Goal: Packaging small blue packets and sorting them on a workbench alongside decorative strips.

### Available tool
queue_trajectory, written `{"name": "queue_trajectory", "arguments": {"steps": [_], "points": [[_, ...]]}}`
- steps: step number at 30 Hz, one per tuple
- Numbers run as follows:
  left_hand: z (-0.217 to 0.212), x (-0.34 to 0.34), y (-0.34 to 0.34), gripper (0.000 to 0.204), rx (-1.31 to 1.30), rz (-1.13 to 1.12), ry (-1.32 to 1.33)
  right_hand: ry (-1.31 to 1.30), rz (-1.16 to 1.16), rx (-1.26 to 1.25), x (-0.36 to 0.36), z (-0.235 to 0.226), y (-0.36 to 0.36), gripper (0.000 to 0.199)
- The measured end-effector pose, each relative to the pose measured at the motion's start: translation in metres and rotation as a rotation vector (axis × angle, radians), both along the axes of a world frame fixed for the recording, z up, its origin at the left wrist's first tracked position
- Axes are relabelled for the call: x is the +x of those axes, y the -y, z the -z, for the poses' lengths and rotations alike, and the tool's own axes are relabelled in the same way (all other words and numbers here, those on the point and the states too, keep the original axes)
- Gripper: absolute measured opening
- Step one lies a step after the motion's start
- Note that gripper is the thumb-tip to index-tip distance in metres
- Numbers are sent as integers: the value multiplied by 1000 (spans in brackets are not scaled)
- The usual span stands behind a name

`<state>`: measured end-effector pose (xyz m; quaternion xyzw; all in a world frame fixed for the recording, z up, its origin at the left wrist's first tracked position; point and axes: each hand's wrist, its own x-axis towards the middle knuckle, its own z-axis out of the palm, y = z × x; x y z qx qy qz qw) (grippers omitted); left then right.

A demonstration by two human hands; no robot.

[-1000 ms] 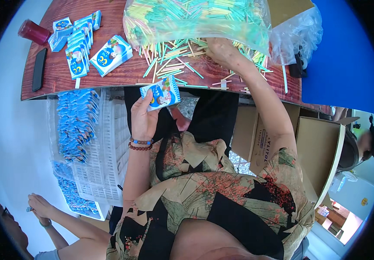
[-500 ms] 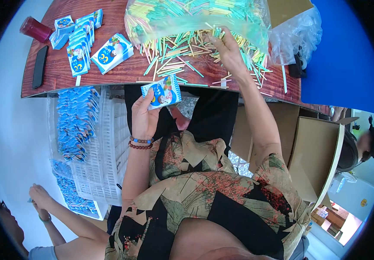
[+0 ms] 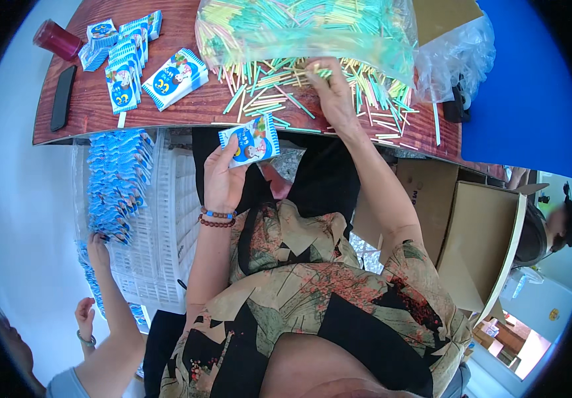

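My left hand (image 3: 221, 182) is closed on a small blue-and-white packet (image 3: 254, 142) printed with a cartoon figure, held just off the table's near edge. My right hand (image 3: 336, 103) reaches over the table with its fingers pinched around a few short pastel straws (image 3: 323, 73). Beneath and around those fingers spreads a loose heap of green, yellow and pink straws (image 3: 262, 103). The heap spills from the mouth of a large clear plastic bag (image 3: 306, 43) full of the same straws.
Left on the wooden table (image 3: 90, 93) are more packets (image 3: 123, 79), a larger packet (image 3: 175, 78), a phone (image 3: 63, 98) and a dark red cup (image 3: 57, 41). Packet-filled crates (image 3: 160, 265) stand below, where a co-worker's hand (image 3: 98, 251) reaches in. An open cardboard box (image 3: 481, 232) sits at right.
My right hand has moved left and slightly nearer over the straw heap. My left hand has barely shifted with its packet. The co-worker's hand has reached forward to the packets in the crate.
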<state>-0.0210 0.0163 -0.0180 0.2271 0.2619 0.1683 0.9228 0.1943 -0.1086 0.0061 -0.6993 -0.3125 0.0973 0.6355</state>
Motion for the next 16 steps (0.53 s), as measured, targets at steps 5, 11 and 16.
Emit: {"name": "queue_trajectory", "arguments": {"steps": [5,11,16], "points": [[0,2,1,20,-1,6,-2,-41,-64,49,-2,-7,0,13],[-3,0,0,21,7,17,13,25,-1,-103,-10,-6,0,17],[0,1,3,22,-12,-5,19,-38,-78,-298,-8,-5,-1,17]]}}
